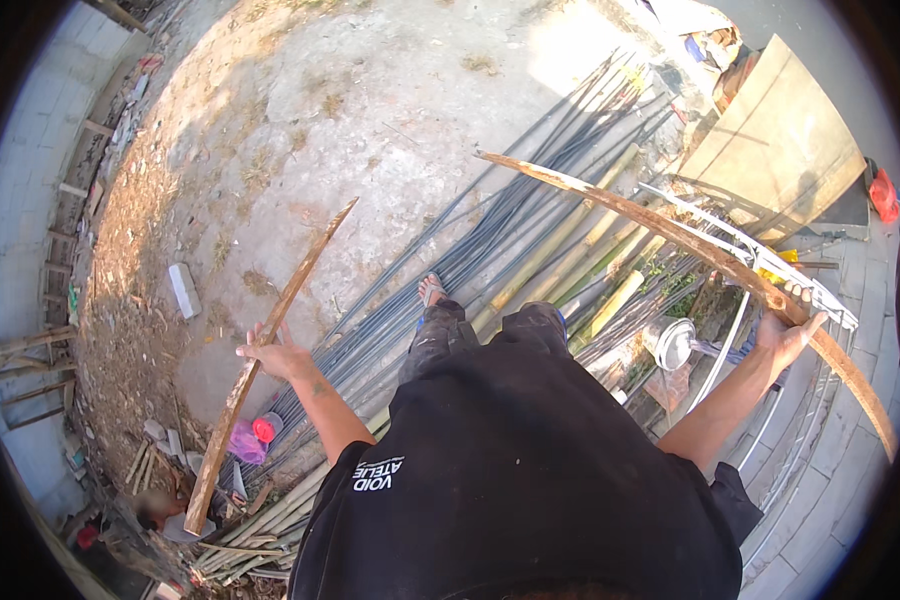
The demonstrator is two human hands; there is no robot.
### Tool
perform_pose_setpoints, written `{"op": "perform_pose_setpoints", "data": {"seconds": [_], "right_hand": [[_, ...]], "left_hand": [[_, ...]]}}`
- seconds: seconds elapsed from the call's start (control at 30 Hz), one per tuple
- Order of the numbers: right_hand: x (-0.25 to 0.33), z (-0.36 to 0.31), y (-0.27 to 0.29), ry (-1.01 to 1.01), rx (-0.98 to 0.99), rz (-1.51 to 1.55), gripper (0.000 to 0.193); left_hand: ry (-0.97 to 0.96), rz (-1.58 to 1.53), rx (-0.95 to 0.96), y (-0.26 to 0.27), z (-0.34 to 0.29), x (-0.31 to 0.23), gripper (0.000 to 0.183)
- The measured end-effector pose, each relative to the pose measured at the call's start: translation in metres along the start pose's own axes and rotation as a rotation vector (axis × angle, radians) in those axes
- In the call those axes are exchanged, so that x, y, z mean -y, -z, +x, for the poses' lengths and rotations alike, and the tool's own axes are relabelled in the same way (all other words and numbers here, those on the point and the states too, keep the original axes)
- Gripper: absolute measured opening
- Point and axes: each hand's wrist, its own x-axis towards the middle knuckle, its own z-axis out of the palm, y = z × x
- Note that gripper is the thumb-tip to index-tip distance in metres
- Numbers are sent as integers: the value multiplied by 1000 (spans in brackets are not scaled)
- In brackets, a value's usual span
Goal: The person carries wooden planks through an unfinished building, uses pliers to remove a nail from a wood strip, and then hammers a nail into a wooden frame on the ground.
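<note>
My left hand (pixel 275 358) grips a long, rough wooden plank (pixel 295 282) around its middle, thumb in front and the other fingers partly hidden behind it. That plank slants from the lower left toward the upper middle. Off to the right, my right hand (pixel 782 338) is closed around a second long wooden plank (pixel 660 228), with fingertips showing over its far edge. This one runs from the middle of the view to the right rim and looks bowed there. Both arms are spread wide, and the planks are apart from each other.
Below me lie bundled dark metal rods (pixel 490 235) and bamboo poles (pixel 555 262). A white bucket (pixel 670 343) stands at the right, near a large tan board (pixel 782 135). A pink bag (pixel 247 442) and a white block (pixel 184 290) are at left. Another person (pixel 175 520) is partly visible lower left.
</note>
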Motion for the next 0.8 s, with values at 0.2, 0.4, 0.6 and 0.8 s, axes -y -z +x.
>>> {"op": "perform_pose_setpoints", "data": {"seconds": [0.2, 0.4, 0.6, 0.8], "right_hand": [[-213, -19, -70, -737, -21, 165, 69], [-403, -53, -220, -769, 9, 83, 21], [-478, -16, -320, -739, 24, -315, 38], [-486, 36, -383, -767, 533, -98, 55]], "left_hand": [[24, -75, -141, -6, 48, -25, 58], [-26, -117, -247, -21, 78, 0, 64], [-84, -181, -318, -60, 86, 9, 63], [-21, -378, -699, -139, 72, -5, 63]]}}
